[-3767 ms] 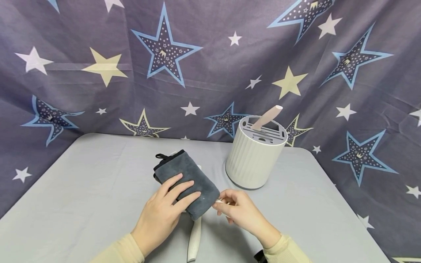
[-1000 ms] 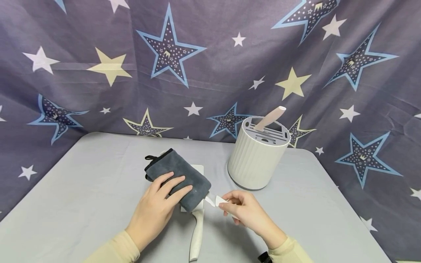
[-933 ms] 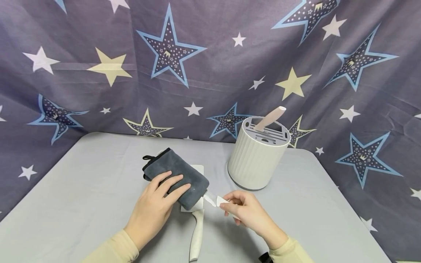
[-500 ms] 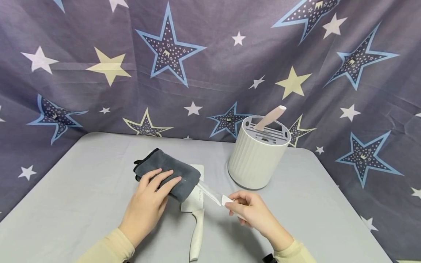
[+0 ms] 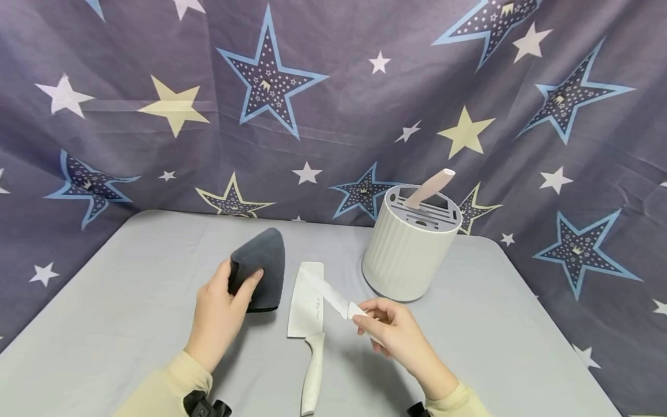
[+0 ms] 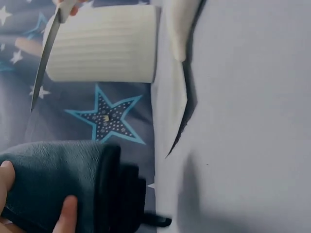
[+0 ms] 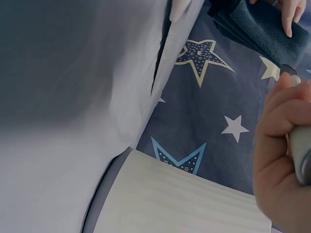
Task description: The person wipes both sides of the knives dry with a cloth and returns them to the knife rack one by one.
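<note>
The step seems wiping: the right hand (image 5: 391, 327) pinches the knife (image 5: 336, 301) above the bench (image 5: 156, 301), the left hand (image 5: 219, 304) grips the cloth (image 5: 268, 255) at the knife's 10 o'clock, and a steady grip seems needed next.

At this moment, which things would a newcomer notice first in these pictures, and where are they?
Probably the star-printed backdrop, spread behind the table. Next, the slim knife held in the right hand, its tip overlapping the white cleaver on the table in the head view, and the dark gray cloth in the left hand. At the back right stands a ribbed pale knife block, a pink handle sticking out of its top.
</note>
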The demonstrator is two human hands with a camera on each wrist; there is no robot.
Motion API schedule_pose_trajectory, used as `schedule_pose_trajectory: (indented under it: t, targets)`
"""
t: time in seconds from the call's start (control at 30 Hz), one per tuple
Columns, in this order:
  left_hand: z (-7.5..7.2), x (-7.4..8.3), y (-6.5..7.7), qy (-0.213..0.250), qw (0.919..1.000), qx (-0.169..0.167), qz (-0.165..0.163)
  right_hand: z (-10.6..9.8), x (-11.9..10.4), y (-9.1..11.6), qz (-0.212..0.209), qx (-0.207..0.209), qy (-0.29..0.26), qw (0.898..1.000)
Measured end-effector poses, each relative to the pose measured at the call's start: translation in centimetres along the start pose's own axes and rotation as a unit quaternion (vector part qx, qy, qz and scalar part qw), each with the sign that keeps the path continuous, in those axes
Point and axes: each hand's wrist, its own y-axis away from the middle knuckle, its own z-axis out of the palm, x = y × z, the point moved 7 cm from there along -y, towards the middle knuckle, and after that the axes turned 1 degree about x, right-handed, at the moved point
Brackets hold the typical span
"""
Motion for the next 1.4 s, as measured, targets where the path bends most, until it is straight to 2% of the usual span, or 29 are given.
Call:
schedule_pose_trajectory:
  t: [0.13,0.2,0.43,0.57,0.67,0.87,1.1,1.23,1.4]
  targets:
    - [0.6,-0.9,0.0,0.035,0.9954,-0.043,-0.079,0.2,-0.2,-0.4,-0.008,0.005,-0.013,1.0]
    - [1.0,-1.1,0.1,0.056,0.9913,-0.058,-0.104,0.4,-0.2,-0.7,-0.009,0.006,-0.017,1.0]
    - [2.8,-0.5,0.5,0.089,0.9825,-0.08,-0.143,1.1,-0.5,-1.7,-0.027,0.007,-0.029,0.999]
    - [3.8,-0.2,0.8,0.118,0.9735,-0.095,-0.171,1.5,-0.5,-2.1,-0.03,0.007,-0.038,0.999]
    - [4.5,0.0,0.8,0.136,0.9681,-0.111,-0.179,1.9,-0.6,-2.4,-0.032,0.008,-0.05,0.998]
    - [5.5,0.5,0.5,0.13,0.9671,-0.142,-0.166,2.9,-0.5,-3.4,-0.038,0.006,-0.084,0.996]
    - [6.3,0.7,0.5,0.206,0.946,-0.163,-0.19,3.4,-0.4,-3.9,-0.043,0.011,-0.1,0.994]
    - [6.8,0.8,0.3,0.233,0.9393,-0.159,-0.196,3.3,-0.4,-4.1,-0.04,0.014,-0.094,0.995]
    - [7.4,1.1,0.8,0.281,0.9235,-0.156,-0.209,3.0,-0.2,-4.2,-0.038,0.016,-0.086,0.995]
